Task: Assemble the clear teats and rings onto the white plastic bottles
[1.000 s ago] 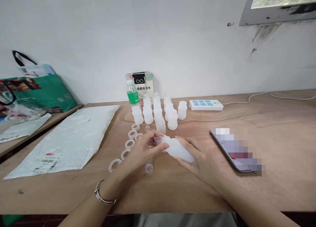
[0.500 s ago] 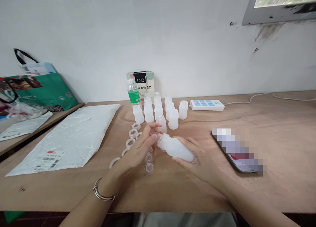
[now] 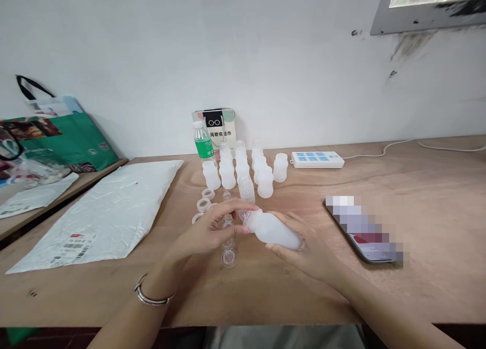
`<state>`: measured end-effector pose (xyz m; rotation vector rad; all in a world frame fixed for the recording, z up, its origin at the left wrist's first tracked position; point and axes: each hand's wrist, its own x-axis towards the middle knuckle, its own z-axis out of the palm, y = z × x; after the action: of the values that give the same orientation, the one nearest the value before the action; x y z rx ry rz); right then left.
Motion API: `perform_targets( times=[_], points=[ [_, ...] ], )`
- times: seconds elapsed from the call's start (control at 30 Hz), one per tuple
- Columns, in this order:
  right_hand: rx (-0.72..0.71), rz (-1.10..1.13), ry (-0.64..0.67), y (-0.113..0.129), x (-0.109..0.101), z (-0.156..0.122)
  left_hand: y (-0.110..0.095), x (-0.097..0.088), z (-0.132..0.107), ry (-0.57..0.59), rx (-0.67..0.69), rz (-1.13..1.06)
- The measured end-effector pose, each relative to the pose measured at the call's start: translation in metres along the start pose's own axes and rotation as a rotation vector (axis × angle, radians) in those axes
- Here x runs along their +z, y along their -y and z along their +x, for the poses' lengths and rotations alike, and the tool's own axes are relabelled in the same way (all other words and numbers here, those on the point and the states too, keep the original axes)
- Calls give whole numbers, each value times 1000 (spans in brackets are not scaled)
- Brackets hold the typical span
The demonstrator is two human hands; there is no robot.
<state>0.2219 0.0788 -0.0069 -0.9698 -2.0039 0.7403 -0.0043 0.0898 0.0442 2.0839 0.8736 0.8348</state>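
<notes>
My right hand (image 3: 309,247) grips a translucent white bottle (image 3: 274,230), held on its side just above the wooden table (image 3: 417,268). My left hand (image 3: 207,230) curls its thumb and fingers around the bottle's neck, pinching a small clear teat part there that I can barely make out. A silver bracelet (image 3: 150,293) sits on my left wrist. Below my left hand lie clear teats (image 3: 229,257) in a line. White rings (image 3: 204,204) lie in a row to the left of them.
Several white bottles (image 3: 243,171) stand in a cluster behind my hands, with a green-labelled water bottle (image 3: 201,141) and a small box (image 3: 220,126) at the wall. A phone (image 3: 364,232) lies right, a power strip (image 3: 317,159) behind it, a white mailer bag (image 3: 110,207) left, a green bag (image 3: 61,141) far left.
My left hand has turned around the bottle's neck, lifting off and closing over it again. The right hand keeps the bottle nearly still.
</notes>
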Motion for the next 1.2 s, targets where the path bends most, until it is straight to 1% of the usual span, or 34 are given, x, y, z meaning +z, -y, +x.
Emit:
perform_targets(
  times=[0.07,0.1,0.13,0.17,0.2,0.27,0.33,0.37,0.43,0.5,0.53,0.57,0.63,0.67,0.73,0.87,0.97,1.0,1.07,1.13,1.2],
  points=[
    [30,62,30,0,-1,1,2,-2,-3,99,65,-4],
    [44,87,41,1,-2,2,3,-2,-4,112,97,-16],
    [54,103,42,1,-2,3,4,0,-5,88,121,-40],
    [58,113,39,2,-3,3,6,2,-5,27,137,-73],
    [56,119,39,2,-3,3,7,5,-4,-58,139,-113],
    [48,127,43,3,-3,3,10,12,-2,-209,104,-190],
    [53,141,48,3,-3,3,11,18,1,-277,50,-233],
    [59,151,53,2,-3,2,11,20,2,-271,30,-260],
    [66,172,48,1,-3,2,11,21,3,-196,21,-351],
    [58,189,40,-1,-3,2,11,20,3,-103,61,-440],
    [55,195,38,-1,-3,2,12,20,3,-77,90,-464],
    [52,200,38,-2,-3,2,14,21,4,-82,116,-468],
    [49,206,41,-1,-3,2,16,22,5,-158,129,-436],
    [51,209,38,-1,-3,2,17,22,5,-194,111,-418],
    [58,222,22,0,-4,2,16,21,6,-222,45,-372],
    [75,240,-12,2,-4,2,8,15,5,-207,-65,-250],
    [77,273,-14,1,-4,3,1,17,6,-212,-105,-227],
    [93,312,7,0,-4,2,-1,19,7,-221,-115,-232],
    [163,423,107,-2,-4,1,-3,23,9,-215,-113,-269],
    [223,499,184,-4,-5,0,-4,25,10,-161,-99,-354],
    [208,460,154,-5,-6,0,-3,27,11,-139,-109,-437]
  ],
)
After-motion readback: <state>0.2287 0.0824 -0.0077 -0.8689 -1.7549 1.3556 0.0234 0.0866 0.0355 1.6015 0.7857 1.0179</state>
